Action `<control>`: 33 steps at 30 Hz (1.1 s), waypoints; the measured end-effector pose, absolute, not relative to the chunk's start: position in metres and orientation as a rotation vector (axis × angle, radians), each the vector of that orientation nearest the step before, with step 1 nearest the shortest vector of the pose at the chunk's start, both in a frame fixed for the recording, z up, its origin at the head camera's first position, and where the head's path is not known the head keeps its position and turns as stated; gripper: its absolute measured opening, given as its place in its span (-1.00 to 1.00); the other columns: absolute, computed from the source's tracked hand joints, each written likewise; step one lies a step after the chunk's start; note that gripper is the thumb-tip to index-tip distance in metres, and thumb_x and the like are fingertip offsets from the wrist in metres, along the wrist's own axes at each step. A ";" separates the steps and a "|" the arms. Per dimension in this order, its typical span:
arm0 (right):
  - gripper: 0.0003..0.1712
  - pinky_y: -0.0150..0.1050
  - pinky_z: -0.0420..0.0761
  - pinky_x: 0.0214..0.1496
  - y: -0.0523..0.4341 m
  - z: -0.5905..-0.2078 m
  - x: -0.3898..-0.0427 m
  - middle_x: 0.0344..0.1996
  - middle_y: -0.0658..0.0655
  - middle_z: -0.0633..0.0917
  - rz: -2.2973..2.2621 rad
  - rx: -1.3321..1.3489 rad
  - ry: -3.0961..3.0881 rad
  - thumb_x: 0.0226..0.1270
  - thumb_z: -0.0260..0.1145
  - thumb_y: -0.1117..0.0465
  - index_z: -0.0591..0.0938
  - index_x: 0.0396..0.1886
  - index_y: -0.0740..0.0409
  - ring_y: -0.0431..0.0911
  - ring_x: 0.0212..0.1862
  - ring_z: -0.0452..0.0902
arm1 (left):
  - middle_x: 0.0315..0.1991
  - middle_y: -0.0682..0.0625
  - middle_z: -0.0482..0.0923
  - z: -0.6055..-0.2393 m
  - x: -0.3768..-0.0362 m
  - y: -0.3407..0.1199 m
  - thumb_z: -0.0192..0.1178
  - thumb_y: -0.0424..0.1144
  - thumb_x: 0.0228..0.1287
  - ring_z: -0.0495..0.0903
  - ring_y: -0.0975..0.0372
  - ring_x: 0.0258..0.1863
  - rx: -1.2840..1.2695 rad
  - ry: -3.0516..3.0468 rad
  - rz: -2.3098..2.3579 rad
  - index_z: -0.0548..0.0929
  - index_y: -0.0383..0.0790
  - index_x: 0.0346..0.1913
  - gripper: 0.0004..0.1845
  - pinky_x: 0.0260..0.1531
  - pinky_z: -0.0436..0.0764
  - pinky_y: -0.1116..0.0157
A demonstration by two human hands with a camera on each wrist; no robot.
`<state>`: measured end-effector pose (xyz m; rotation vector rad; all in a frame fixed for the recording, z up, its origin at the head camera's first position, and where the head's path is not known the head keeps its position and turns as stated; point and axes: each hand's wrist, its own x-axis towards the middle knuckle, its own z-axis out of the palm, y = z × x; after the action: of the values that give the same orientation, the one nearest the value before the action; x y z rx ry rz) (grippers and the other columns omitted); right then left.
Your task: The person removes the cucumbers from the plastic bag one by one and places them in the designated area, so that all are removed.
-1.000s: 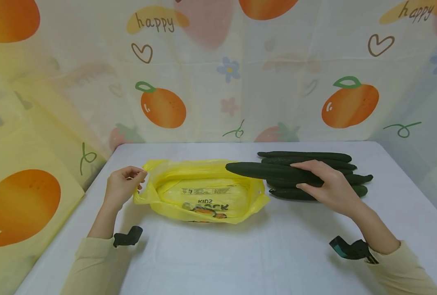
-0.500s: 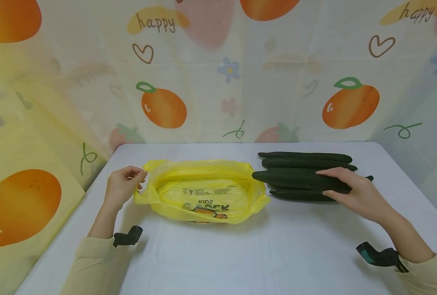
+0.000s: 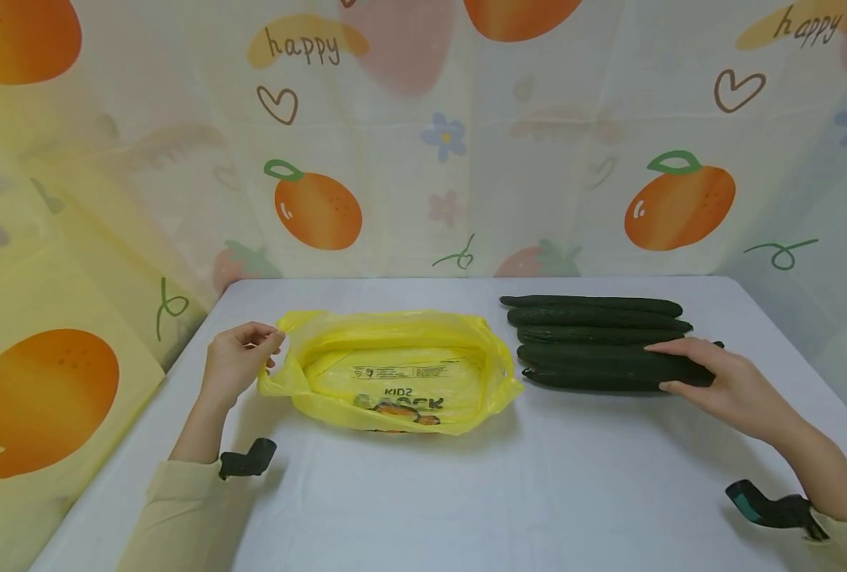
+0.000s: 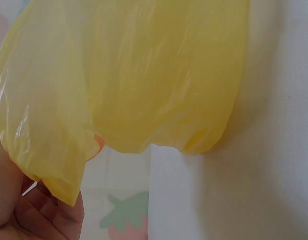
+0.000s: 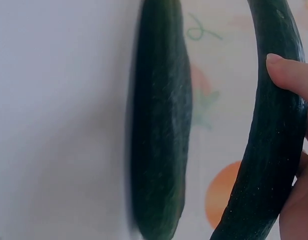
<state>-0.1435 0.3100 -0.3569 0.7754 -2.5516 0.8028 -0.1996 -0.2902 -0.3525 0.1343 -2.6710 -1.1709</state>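
Head view: left hand (image 3: 236,367) pinches the left rim of the yellow bag (image 3: 395,372), which lies open on the tabletop (image 3: 466,492). Right hand (image 3: 727,381) grips one cucumber (image 3: 595,356) at its right end, within the cucumber pile (image 3: 595,318) just right of the bag.

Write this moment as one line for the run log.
left hand: pinches bag edge | right hand: grips cucumber on pile | bag: open, no cucumber inside | table: white
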 end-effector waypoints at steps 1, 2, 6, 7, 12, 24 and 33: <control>-0.28 -0.76 0.23 -0.01 0.311 -0.358 -0.144 -0.05 -0.16 0.57 0.809 0.773 -2.561 -0.24 0.47 0.53 0.56 0.03 0.03 -0.56 0.04 0.31 | -0.47 -0.08 0.59 -0.352 -0.199 -0.290 0.16 -0.05 0.24 0.55 0.31 -0.65 0.133 -2.670 -1.171 0.63 -0.27 -0.24 -0.70 -0.66 0.54 0.42; -0.29 -0.76 0.22 0.00 0.312 -0.360 -0.144 -0.05 -0.11 0.58 0.816 0.771 -2.572 -0.23 0.48 0.52 0.56 0.03 0.03 -0.57 0.05 0.29 | -0.47 -0.08 0.59 -0.353 -0.199 -0.290 0.16 -0.06 0.24 0.55 0.31 -0.65 0.133 -2.670 -1.171 0.63 -0.27 -0.24 -0.70 -0.66 0.54 0.42; -0.32 -0.78 0.16 0.04 0.314 -0.366 -0.146 -0.05 0.00 0.60 0.830 0.769 -2.614 -0.19 0.48 0.47 0.56 0.03 -0.02 -0.61 0.09 0.24 | -0.47 -0.08 0.59 -0.353 -0.199 -0.291 0.16 -0.05 0.24 0.55 0.31 -0.65 0.136 -2.669 -1.169 0.63 -0.27 -0.24 -0.69 -0.66 0.54 0.42; -0.32 -0.78 0.16 0.04 0.315 -0.368 -0.146 -0.05 0.00 0.60 0.819 0.773 -2.621 -0.19 0.49 0.46 0.57 0.02 -0.03 -0.61 0.09 0.24 | -0.47 -0.08 0.59 -0.353 -0.199 -0.291 0.16 -0.05 0.24 0.55 0.31 -0.65 0.138 -2.668 -1.170 0.63 -0.27 -0.24 -0.69 -0.65 0.54 0.43; -0.34 -0.78 0.12 0.05 0.317 -0.374 -0.149 -0.07 -0.09 0.60 0.743 0.819 -2.634 -0.18 0.51 0.38 0.56 0.02 -0.06 -0.62 0.08 0.22 | -0.48 -0.07 0.59 -0.354 -0.199 -0.290 0.17 -0.07 0.24 0.55 0.31 -0.66 0.146 -2.661 -1.180 0.63 -0.27 -0.25 -0.71 -0.65 0.55 0.43; -0.35 -0.71 0.27 -0.05 0.319 -0.383 -0.157 -0.13 -0.09 0.61 0.586 0.933 -2.647 -0.22 0.53 0.32 0.57 0.00 -0.02 -0.49 -0.04 0.35 | -0.46 -0.11 0.59 -0.353 -0.199 -0.290 0.16 -0.07 0.24 0.56 0.30 -0.65 0.142 -2.664 -1.175 0.63 -0.27 -0.25 -0.71 -0.63 0.56 0.42; -0.36 -0.66 0.36 -0.17 0.317 -0.387 -0.160 -0.17 -0.14 0.56 0.543 0.954 -2.643 -0.25 0.53 0.36 0.58 -0.04 -0.01 -0.39 -0.14 0.41 | -0.45 -0.11 0.58 -0.352 -0.200 -0.290 0.15 -0.08 0.25 0.55 0.30 -0.64 0.135 -2.664 -1.193 0.62 -0.28 -0.24 -0.71 -0.63 0.56 0.42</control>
<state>-0.1601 0.3173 -0.3869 0.9540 -2.6431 0.5427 -0.1997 -0.2901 -0.3516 0.1353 -2.6642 -1.1931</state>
